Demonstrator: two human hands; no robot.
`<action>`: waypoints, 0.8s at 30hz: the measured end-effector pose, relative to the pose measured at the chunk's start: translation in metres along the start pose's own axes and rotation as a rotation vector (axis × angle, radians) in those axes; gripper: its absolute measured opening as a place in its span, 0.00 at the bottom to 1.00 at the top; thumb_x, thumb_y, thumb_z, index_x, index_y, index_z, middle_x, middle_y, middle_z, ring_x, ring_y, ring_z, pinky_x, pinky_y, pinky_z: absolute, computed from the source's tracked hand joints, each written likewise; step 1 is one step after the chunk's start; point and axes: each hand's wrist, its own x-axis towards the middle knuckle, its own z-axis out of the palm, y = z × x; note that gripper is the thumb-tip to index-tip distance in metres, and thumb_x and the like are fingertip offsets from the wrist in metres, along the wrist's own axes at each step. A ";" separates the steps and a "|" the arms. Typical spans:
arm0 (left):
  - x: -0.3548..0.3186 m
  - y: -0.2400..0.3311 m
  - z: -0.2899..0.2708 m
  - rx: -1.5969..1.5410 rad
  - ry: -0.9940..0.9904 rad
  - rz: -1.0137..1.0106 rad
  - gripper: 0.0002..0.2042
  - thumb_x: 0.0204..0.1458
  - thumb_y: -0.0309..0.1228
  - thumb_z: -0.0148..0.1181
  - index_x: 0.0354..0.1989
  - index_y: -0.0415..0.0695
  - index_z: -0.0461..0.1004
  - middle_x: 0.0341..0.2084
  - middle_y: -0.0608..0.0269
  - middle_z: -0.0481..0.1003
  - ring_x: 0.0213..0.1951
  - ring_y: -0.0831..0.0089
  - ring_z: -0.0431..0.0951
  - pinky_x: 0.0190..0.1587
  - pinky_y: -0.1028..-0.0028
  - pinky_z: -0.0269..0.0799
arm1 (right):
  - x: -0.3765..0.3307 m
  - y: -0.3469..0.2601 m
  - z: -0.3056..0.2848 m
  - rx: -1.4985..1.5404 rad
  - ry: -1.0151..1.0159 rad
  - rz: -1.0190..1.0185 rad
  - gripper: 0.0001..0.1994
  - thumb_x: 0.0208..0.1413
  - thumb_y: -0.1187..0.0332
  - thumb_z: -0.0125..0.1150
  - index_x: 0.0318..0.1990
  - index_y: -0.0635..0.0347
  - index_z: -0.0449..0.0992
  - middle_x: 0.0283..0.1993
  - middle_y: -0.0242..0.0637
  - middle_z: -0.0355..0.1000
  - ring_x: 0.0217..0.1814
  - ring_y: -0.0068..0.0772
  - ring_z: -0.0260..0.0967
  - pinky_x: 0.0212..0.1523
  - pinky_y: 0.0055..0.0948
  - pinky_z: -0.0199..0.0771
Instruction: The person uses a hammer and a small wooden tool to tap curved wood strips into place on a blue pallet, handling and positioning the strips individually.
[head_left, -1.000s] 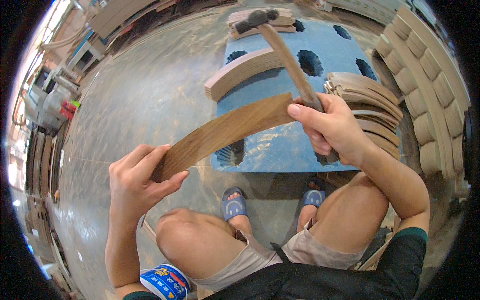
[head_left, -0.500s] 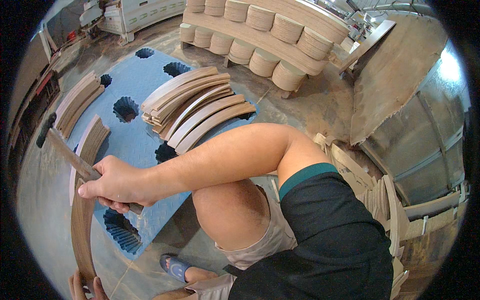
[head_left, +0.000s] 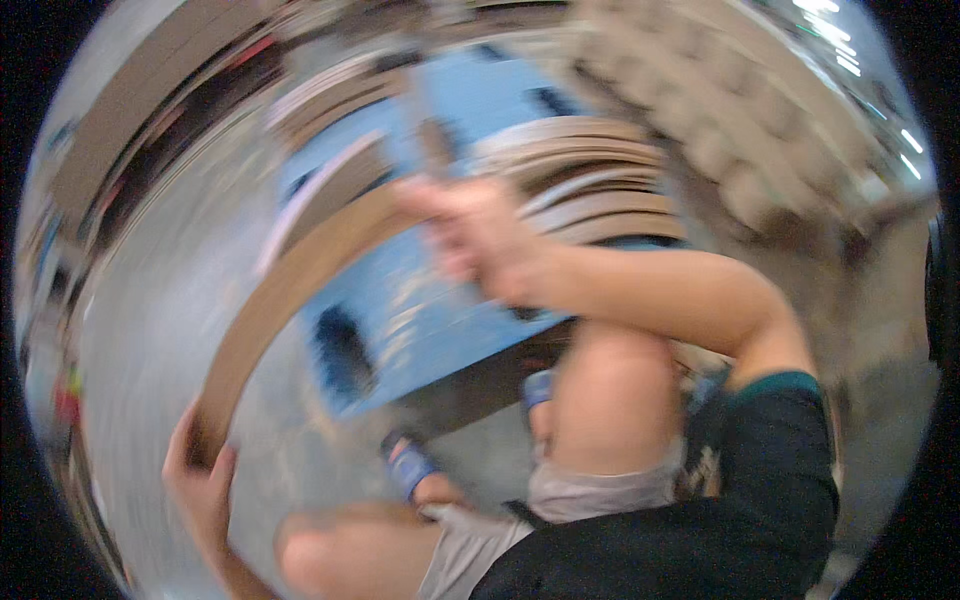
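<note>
My left hand (head_left: pixel 202 485) is wrapped round the lower end of a curved wooden strip (head_left: pixel 270 300). The strip arcs up and to the right, its far end meeting the thumb of my right hand (head_left: pixel 485 235). That hand is blurred but closed round the handle of a hammer (head_left: pixel 432 135), whose dark head points away from me; whether it also pinches the strip cannot be made out. Beyond the hands, a blue pallet (head_left: pixel 450 335) bears a pile of curved strips (head_left: pixel 595 215), with more curved strips (head_left: pixel 330 195) to the left of it.
Another stack of curved strips (head_left: pixel 335 100) lies at the pallet's far left. Blurred rows of rounded stacks (head_left: pixel 740 190) stand at the upper right. Below, my bent knees and blue sandals (head_left: pixel 410 465) are close to the pallet's near edge.
The view has swung, so the pallet and piles appear farther right. My left hand now shows more fully, holding the strip's lower end. The right hand still grips the hammer.
</note>
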 end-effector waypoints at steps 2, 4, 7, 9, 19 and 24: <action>-0.002 0.012 0.015 0.055 0.025 0.060 0.34 0.50 0.25 0.78 0.70 0.36 0.80 0.59 0.52 0.86 0.60 0.63 0.86 0.67 0.62 0.80 | -0.013 -0.005 -0.016 0.086 0.008 0.008 0.17 0.75 0.51 0.71 0.35 0.41 0.72 0.19 0.12 0.57 0.15 0.11 0.50 0.14 0.20 0.48; -0.007 0.027 0.012 0.123 0.054 0.121 0.31 0.49 0.26 0.81 0.66 0.40 0.84 0.52 0.54 0.87 0.53 0.61 0.88 0.59 0.63 0.83 | -0.025 -0.010 -0.017 0.037 0.199 -0.034 0.18 0.78 0.51 0.68 0.35 0.41 0.70 0.19 0.13 0.57 0.14 0.11 0.49 0.13 0.20 0.48; -0.023 0.039 -0.006 0.147 0.094 0.090 0.33 0.47 0.29 0.84 0.66 0.41 0.85 0.51 0.56 0.87 0.53 0.65 0.87 0.58 0.64 0.83 | -0.032 -0.011 -0.022 0.014 0.199 -0.128 0.25 0.81 0.50 0.64 0.26 0.42 0.68 0.16 0.16 0.60 0.11 0.11 0.54 0.10 0.21 0.51; -0.040 0.044 -0.018 0.125 0.122 0.060 0.32 0.46 0.29 0.84 0.65 0.42 0.86 0.50 0.56 0.86 0.51 0.66 0.87 0.57 0.65 0.82 | -0.024 -0.002 -0.020 0.050 0.224 -0.161 0.28 0.82 0.51 0.61 0.23 0.42 0.66 0.14 0.17 0.59 0.10 0.12 0.54 0.10 0.21 0.54; -0.076 0.058 -0.008 0.133 0.341 0.253 0.30 0.40 0.27 0.86 0.57 0.41 0.88 0.46 0.57 0.87 0.48 0.65 0.88 0.53 0.66 0.84 | -0.008 0.008 -0.063 0.023 0.130 -0.125 0.15 0.83 0.54 0.60 0.42 0.50 0.80 0.18 0.17 0.62 0.11 0.10 0.54 0.09 0.21 0.56; -0.077 0.067 -0.013 0.162 0.355 0.256 0.31 0.36 0.26 0.87 0.56 0.41 0.89 0.46 0.57 0.87 0.47 0.65 0.89 0.52 0.67 0.84 | -0.011 0.012 -0.050 0.056 0.125 -0.093 0.14 0.84 0.55 0.59 0.44 0.51 0.80 0.19 0.17 0.61 0.11 0.11 0.53 0.09 0.20 0.57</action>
